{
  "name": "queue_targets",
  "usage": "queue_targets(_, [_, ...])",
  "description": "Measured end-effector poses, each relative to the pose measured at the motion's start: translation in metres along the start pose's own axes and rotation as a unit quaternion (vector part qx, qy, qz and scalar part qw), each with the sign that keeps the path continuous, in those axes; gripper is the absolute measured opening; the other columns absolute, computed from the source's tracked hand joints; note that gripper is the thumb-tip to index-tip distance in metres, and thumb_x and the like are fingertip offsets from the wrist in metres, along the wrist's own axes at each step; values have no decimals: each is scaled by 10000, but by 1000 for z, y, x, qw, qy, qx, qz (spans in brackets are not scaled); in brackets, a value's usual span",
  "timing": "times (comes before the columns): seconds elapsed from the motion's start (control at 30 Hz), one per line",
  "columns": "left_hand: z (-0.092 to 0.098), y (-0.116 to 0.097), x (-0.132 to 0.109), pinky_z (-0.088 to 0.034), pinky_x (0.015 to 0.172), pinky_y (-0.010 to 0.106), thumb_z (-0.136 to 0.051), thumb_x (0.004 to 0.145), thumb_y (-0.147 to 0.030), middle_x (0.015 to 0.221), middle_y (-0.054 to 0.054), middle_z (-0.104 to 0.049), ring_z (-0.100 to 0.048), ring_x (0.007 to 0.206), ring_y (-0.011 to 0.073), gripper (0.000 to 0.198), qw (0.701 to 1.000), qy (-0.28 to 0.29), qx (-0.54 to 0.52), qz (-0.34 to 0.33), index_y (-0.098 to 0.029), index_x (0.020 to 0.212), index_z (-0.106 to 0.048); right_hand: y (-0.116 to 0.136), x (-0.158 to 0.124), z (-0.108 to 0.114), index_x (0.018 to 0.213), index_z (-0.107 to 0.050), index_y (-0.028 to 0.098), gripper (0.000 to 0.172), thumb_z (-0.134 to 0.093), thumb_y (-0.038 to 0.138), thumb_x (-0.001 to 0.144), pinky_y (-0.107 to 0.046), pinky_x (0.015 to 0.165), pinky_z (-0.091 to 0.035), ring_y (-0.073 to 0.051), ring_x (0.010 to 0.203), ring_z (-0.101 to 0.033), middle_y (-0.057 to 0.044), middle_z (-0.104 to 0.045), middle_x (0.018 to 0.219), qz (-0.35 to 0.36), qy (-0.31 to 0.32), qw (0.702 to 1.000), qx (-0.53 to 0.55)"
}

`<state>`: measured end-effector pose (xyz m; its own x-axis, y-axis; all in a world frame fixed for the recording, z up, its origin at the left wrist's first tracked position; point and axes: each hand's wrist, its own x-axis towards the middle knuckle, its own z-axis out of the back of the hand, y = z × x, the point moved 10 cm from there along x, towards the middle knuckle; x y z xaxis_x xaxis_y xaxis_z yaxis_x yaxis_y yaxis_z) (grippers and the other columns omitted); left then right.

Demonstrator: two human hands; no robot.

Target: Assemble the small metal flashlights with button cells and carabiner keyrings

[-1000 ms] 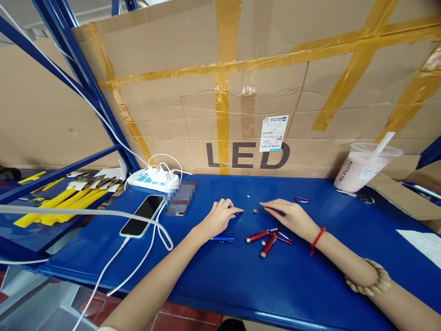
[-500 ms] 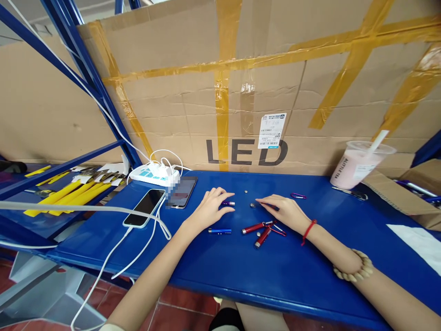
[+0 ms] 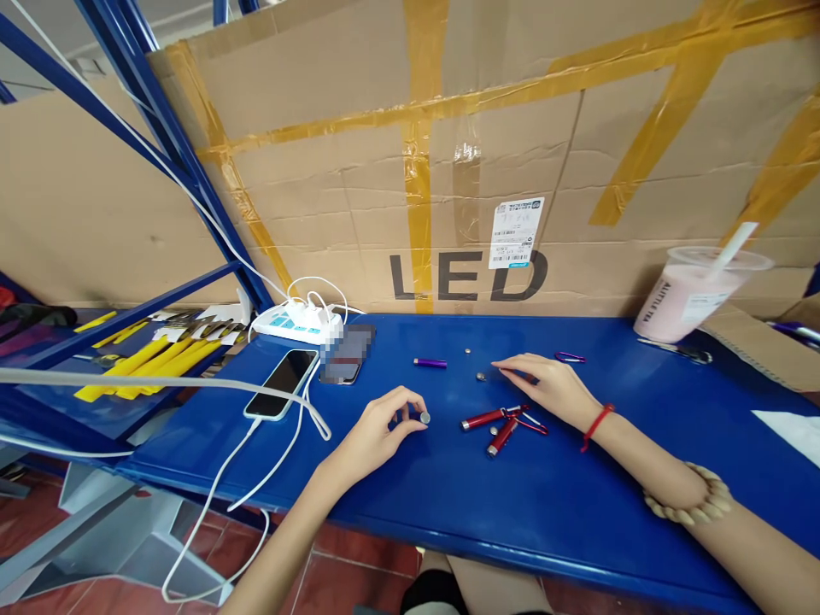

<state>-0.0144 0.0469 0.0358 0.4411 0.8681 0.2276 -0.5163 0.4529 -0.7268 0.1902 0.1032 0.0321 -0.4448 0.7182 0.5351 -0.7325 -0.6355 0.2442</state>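
My left hand [image 3: 384, 427] pinches a small torch between thumb and fingertips; mostly its round silver end [image 3: 424, 418] shows. The blue torch seen earlier at this spot is no longer on the table. My right hand [image 3: 544, 382] has its fingers stretched out, with nothing seen in them. Just left of those fingertips lies a small dark silver piece [image 3: 481, 376], and a tiny silver button-shaped piece [image 3: 467, 350] is behind it. A purple torch [image 3: 430, 363] rests beyond my left hand. Two red torches, one [image 3: 482, 419] behind the other [image 3: 502, 437], lie below my right hand with clips attached.
A purple carabiner [image 3: 570, 357] lies behind my right hand. A pink drink cup [image 3: 688, 295] with a straw stands at the back right. Two phones, a white-cased one [image 3: 282, 384] and a dark one [image 3: 349, 354], power strip [image 3: 295, 323] and white cables occupy the left. A large carton [image 3: 359, 196] borders the back.
My left hand has moved from beside the purple torch toward me and picked up the blue torch from the table. My right hand stays near the small silver piece. The view has shifted slightly.
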Motion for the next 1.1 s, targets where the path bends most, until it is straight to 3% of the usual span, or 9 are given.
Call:
queue_targets(0.13, [6,-6,-6,-432,705,230,-551,855,-193,884,-2,-620,-543,755,132,54,1000,-22,-13,1,-205,907,-561,1,-1,0,991,-676,220,286,-417,305,906,-312,728,-563,-194,872,-668,-33,-706,978,4,-6,1000,7])
queue_targets(0.27, [10,-12,0,-427,728,250,-515,882,-215,907,-4,-625,-546,764,141,52,998,-26,62,-14,-220,931,-533,1,0,-2,997,-671,224,283,-416,311,909,-311,733,-563,-196,884,-665,-38,-702,983,4,-6,1000,15])
queue_targets(0.4, [-8,-13,17,-400,846,319,-498,890,-167,949,-9,-634,-577,880,167,78,976,41,208,-51,-221,934,-532,2,1,-5,1011,-665,232,276,-423,317,908,-297,698,-567,-189,855,-671,-34,-705,973,-2,5,1000,20])
queue_targets(0.53, [-30,-7,33,-411,844,341,-551,865,-161,974,3,-654,-598,933,196,67,950,108,283,-70,-206,915,-553,1,2,-5,1009,-667,236,273,-436,338,904,-313,688,-571,-202,867,-673,-32,-711,983,-7,9,1000,25])
queue_targets(0.67, [-33,-13,52,-409,882,354,-596,847,-288,1027,14,-646,-595,979,209,168,951,96,284,-77,-216,992,-550,1,2,-6,1015,-667,237,276,-430,329,907,-342,750,-567,-206,876,-672,-34,-715,974,-7,12,999,33])
queue_targets(0.77, [-27,-17,72,-415,884,341,-542,871,-373,1054,21,-620,-573,1002,210,212,952,53,291,-78,-234,1029,-555,2,3,-8,1018,-666,236,269,-435,311,903,-332,739,-570,-199,856,-676,-31,-716,966,-9,21,999,42])
queue_targets(0.93, [-30,5,100,-396,890,413,-522,884,-232,1090,85,-561,-501,1047,264,197,953,33,295,-57,-192,1072,-569,-3,1,-10,1049,-653,221,280,-425,293,903,-290,662,-573,-178,797,-674,-47,-708,923,-30,23,998,53])
queue_targets(1.1, [-35,22,99,-421,847,346,-397,935,-179,976,30,-583,-521,937,191,211,961,46,266,-59,-211,895,-602,-5,2,-6,1046,-652,227,276,-428,299,900,-269,614,-568,-163,733,-669,-39,-706,864,-42,18,998,53])
